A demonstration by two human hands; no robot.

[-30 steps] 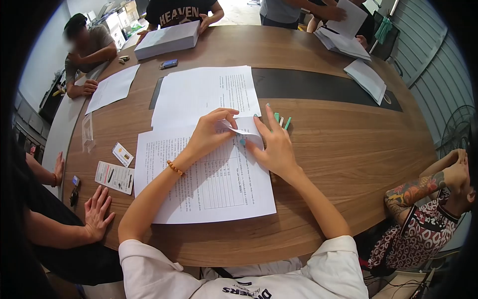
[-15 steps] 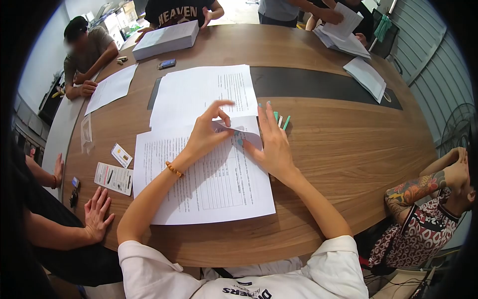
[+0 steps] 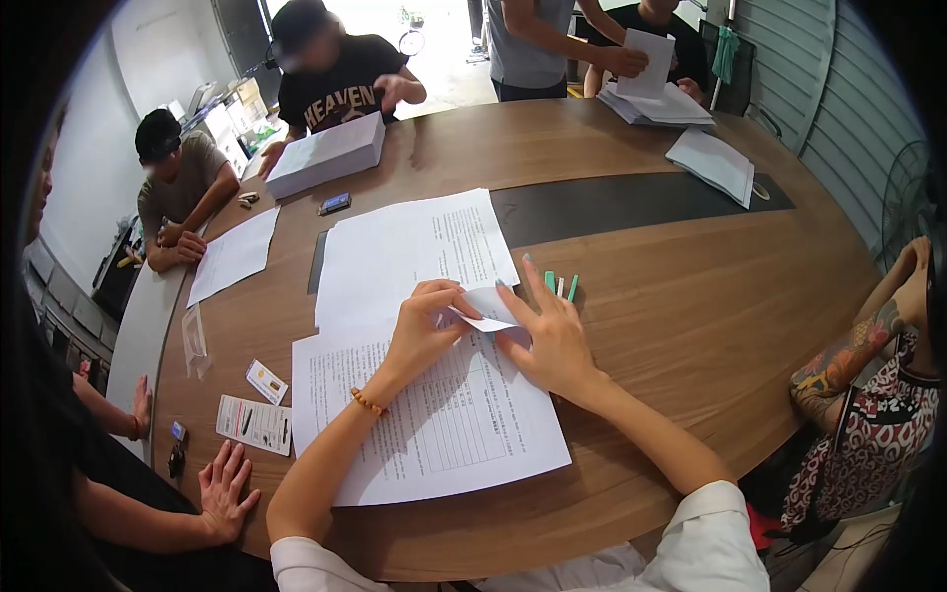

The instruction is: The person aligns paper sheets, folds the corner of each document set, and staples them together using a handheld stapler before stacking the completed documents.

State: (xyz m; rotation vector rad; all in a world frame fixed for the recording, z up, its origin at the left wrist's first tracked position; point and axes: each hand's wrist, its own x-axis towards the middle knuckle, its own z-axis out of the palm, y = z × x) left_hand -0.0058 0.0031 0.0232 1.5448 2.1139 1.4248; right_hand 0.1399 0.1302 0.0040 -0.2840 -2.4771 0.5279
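A printed sheet with a table on it (image 3: 464, 434) lies before me, its top edge lifted and curled between my hands. My left hand (image 3: 426, 321) is closed in a pinch on that raised edge. Beside it, my right hand (image 3: 557, 345) touches the curled part, its fingers spread and the thumb near the edge. Just beyond, a stack of printed papers (image 3: 395, 257) lies partly under the sheet's top. Behind my right fingers are small green and white sticks (image 3: 562, 287), partly hidden.
To the left lie a printed card (image 3: 254, 425), a smaller card (image 3: 266, 382) and a person's hand (image 3: 227, 493). Farther off are a thick paper stack (image 3: 330, 158), a blue-and-black box (image 3: 334, 203) and loose papers (image 3: 710, 163). Several people surround the wooden table (image 3: 691, 326).
The view has tilted up, so the table sits lower. My left fingers have closed on the lifted edge. My right hand's fingers have bent in over the curled paper.
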